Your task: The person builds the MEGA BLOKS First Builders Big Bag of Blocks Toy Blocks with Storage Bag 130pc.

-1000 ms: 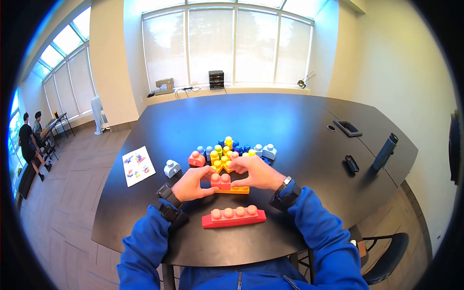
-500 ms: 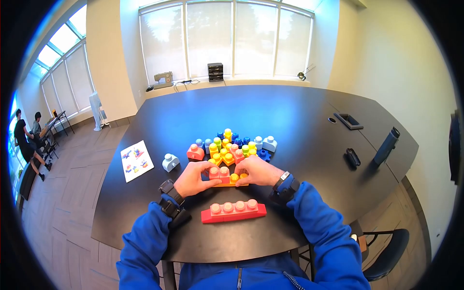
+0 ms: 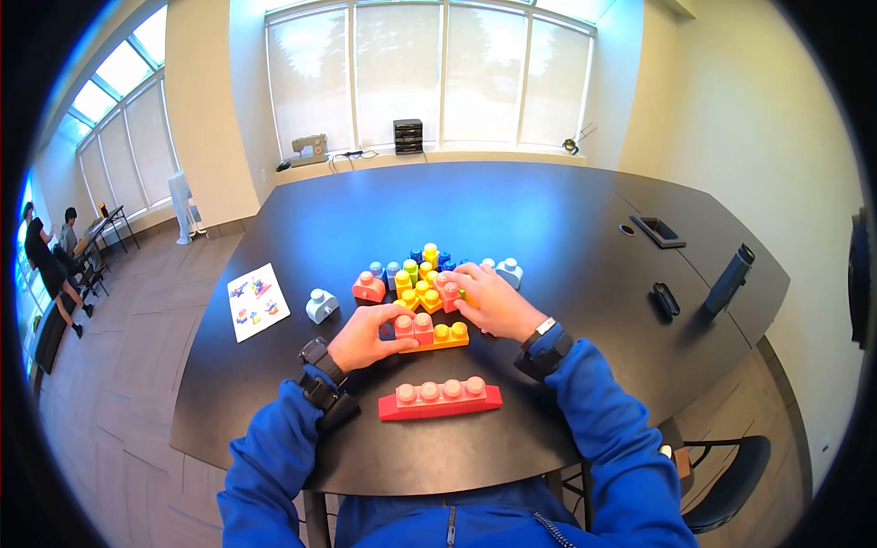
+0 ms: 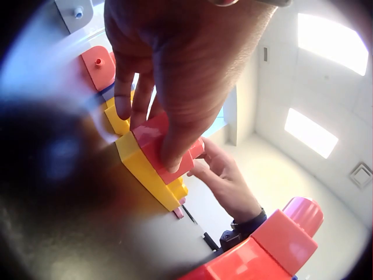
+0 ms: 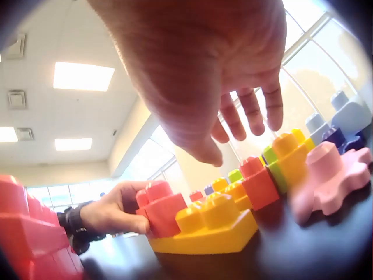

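My left hand (image 3: 364,336) grips a red two-stud block (image 3: 414,329) between thumb and fingers. That block sits on the left half of a long yellow block (image 3: 448,340), whose two right studs are bare. My right hand (image 3: 501,306) hovers over the block pile with its fingers loosely extended, empty in the right wrist view. Below its fingertips stands another red block (image 5: 259,185). A pink gear-shaped block (image 5: 329,178) lies beside it, hidden by the hand in the head view. Nearer my body rests a long red piece with a row of studs (image 3: 441,402).
Behind my hands are several yellow, green and blue blocks (image 3: 423,271). A red block with a side peg (image 3: 369,289), a grey one (image 3: 321,307) and a picture sheet (image 3: 258,301) lie left. A bottle (image 3: 731,276) and dark case (image 3: 665,300) stand right.
The two red studs moved down onto the long yellow block's left end. My right hand has left the yellow block and moved forward and right over the pile; my left hand keeps its grip.
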`<state>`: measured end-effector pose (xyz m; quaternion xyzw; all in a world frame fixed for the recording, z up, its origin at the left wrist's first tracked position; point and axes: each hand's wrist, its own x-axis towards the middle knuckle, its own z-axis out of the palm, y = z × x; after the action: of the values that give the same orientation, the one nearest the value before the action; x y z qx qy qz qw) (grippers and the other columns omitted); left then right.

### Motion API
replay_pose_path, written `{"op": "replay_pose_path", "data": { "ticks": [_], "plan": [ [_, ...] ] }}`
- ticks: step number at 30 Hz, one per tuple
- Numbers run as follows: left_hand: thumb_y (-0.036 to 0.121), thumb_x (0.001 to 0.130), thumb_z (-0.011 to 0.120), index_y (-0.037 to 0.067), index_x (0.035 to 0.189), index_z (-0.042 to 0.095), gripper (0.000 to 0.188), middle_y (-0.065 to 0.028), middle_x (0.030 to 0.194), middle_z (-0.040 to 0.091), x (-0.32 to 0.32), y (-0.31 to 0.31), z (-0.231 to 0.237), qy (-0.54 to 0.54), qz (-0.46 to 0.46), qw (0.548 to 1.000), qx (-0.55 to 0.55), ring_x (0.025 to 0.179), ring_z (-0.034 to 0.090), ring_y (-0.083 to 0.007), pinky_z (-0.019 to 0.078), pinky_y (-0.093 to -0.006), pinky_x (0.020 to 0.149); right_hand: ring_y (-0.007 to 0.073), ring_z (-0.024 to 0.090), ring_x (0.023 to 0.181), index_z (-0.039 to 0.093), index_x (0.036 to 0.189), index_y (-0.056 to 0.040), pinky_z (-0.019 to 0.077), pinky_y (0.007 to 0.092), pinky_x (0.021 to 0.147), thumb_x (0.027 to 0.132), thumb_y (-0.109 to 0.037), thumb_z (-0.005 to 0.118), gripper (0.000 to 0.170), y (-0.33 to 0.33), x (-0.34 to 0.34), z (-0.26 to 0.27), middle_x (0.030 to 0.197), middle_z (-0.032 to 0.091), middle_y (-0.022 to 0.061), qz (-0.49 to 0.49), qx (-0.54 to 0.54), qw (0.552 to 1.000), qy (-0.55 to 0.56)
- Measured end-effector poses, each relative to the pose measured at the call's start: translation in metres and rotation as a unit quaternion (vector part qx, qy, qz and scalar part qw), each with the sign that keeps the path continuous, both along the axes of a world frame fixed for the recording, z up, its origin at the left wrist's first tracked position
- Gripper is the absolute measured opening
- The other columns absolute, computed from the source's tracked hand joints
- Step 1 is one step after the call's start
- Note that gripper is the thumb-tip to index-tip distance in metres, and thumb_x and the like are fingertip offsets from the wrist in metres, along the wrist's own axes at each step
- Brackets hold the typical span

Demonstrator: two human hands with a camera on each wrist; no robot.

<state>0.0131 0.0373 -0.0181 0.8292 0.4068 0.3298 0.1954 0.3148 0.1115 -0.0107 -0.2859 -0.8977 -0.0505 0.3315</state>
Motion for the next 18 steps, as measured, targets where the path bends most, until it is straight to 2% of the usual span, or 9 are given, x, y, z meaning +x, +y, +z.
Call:
{"op": "replay_pose_path", "data": {
  "ticks": [1, 2, 6, 7, 9, 11, 12, 14, 18],
  "plan": [
    [0.025, 0.092, 0.095, -0.001, 0.129, 0.076, 0.049, -0.0125, 0.106, 0.079, 0.000, 0.000, -0.002, 0.001, 0.000, 1.000, 0.001, 0.090, 0.074, -0.0218, 0.0603, -0.0363, 0.083, 0.0376, 0.062, 0.124, 0.068, 0.140, -0.0077, 0.0551, 0.0487, 0.104, 0.105, -0.017, 0.069, 0.036, 0.000, -0.001, -0.006, 0.142, 0.066, 0.0132, -0.021, 0.000, 0.999, -0.048],
    [0.025, 0.092, 0.094, 0.000, 0.129, 0.076, 0.048, -0.0127, 0.106, 0.078, -0.001, 0.000, -0.004, -0.003, -0.005, 1.000, 0.017, 0.089, 0.074, -0.0224, 0.0601, -0.0363, 0.082, 0.0376, 0.062, 0.124, 0.068, 0.140, -0.0077, 0.0551, 0.0487, 0.104, 0.105, -0.017, 0.069, 0.036, 0.001, 0.000, -0.010, 0.142, 0.066, 0.0132, -0.023, 0.002, 0.999, -0.046],
    [0.026, 0.092, 0.094, -0.001, 0.130, 0.076, 0.050, -0.0160, 0.112, 0.080, -0.001, -0.002, 0.002, 0.018, 0.003, 1.000, 0.018, 0.098, 0.077, -0.0269, 0.0606, -0.0379, 0.089, 0.0341, 0.064, 0.119, 0.075, 0.122, -0.0081, 0.0549, 0.0508, 0.102, 0.105, -0.020, 0.072, 0.021, 0.003, 0.004, -0.007, 0.125, 0.072, 0.0110, -0.041, -0.014, 0.996, -0.072],
    [0.025, 0.093, 0.093, 0.000, 0.128, 0.076, 0.046, -0.0141, 0.106, 0.078, 0.000, 0.000, -0.002, 0.002, -0.012, 0.999, 0.046, 0.088, 0.073, -0.0247, 0.0596, -0.0374, 0.080, 0.0342, 0.066, 0.116, 0.076, 0.116, -0.0081, 0.0552, 0.0510, 0.101, 0.104, -0.020, 0.073, 0.017, -0.002, 0.004, -0.002, 0.119, 0.074, 0.0106, -0.046, -0.039, 0.996, -0.068],
    [0.025, 0.093, 0.093, 0.000, 0.128, 0.076, 0.046, -0.0142, 0.106, 0.078, -0.002, 0.001, -0.006, -0.004, -0.014, 0.999, 0.044, 0.087, 0.073, -0.0246, 0.0595, -0.0373, 0.080, 0.0344, 0.068, 0.113, 0.077, 0.110, -0.0081, 0.0555, 0.0512, 0.100, 0.104, -0.020, 0.074, 0.014, -0.004, 0.002, 0.003, 0.113, 0.075, 0.0102, -0.049, -0.062, 0.995, -0.062],
    [0.025, 0.093, 0.093, 0.000, 0.127, 0.076, 0.046, -0.0143, 0.106, 0.078, -0.001, 0.001, -0.005, -0.010, -0.018, 0.999, 0.043, 0.087, 0.073, -0.0246, 0.0595, -0.0371, 0.080, 0.0322, 0.073, 0.097, 0.077, 0.107, -0.0053, 0.0608, 0.0503, 0.092, 0.102, -0.016, 0.077, 0.012, -0.006, 0.002, 0.005, 0.100, 0.074, 0.0106, -0.019, -0.113, 0.993, -0.004],
    [0.025, 0.093, 0.093, 0.000, 0.128, 0.076, 0.046, -0.0143, 0.106, 0.078, -0.001, 0.000, -0.005, -0.009, -0.017, 0.999, 0.038, 0.086, 0.072, -0.0244, 0.0594, -0.0370, 0.080, 0.0322, 0.073, 0.097, 0.077, 0.107, -0.0053, 0.0608, 0.0503, 0.092, 0.102, -0.016, 0.077, 0.012, -0.007, 0.004, 0.006, 0.100, 0.074, 0.0106, -0.019, -0.113, 0.993, -0.004],
    [0.025, 0.093, 0.093, 0.000, 0.128, 0.076, 0.046, -0.0142, 0.106, 0.078, -0.002, 0.001, -0.005, -0.011, -0.015, 0.999, 0.033, 0.086, 0.072, -0.0242, 0.0594, -0.0369, 0.080, 0.0296, 0.078, 0.088, 0.079, 0.109, -0.0009, 0.0634, 0.0398, 0.083, 0.101, -0.011, 0.081, 0.013, -0.012, 0.004, 0.015, 0.102, 0.080, 0.0139, 0.001, -0.224, 0.972, 0.074],
    [0.026, 0.093, 0.094, 0.000, 0.129, 0.076, 0.048, -0.0142, 0.106, 0.078, -0.004, 0.002, -0.005, -0.010, -0.013, 1.000, 0.024, 0.085, 0.072, -0.0233, 0.0597, -0.0368, 0.080, 0.0270, 0.080, 0.086, 0.081, 0.109, 0.0000, 0.0642, 0.0354, 0.087, 0.100, -0.007, 0.083, 0.012, -0.013, 0.001, 0.022, 0.102, 0.083, 0.0142, 0.125, -0.254, 0.943, 0.176]
  ]
}}
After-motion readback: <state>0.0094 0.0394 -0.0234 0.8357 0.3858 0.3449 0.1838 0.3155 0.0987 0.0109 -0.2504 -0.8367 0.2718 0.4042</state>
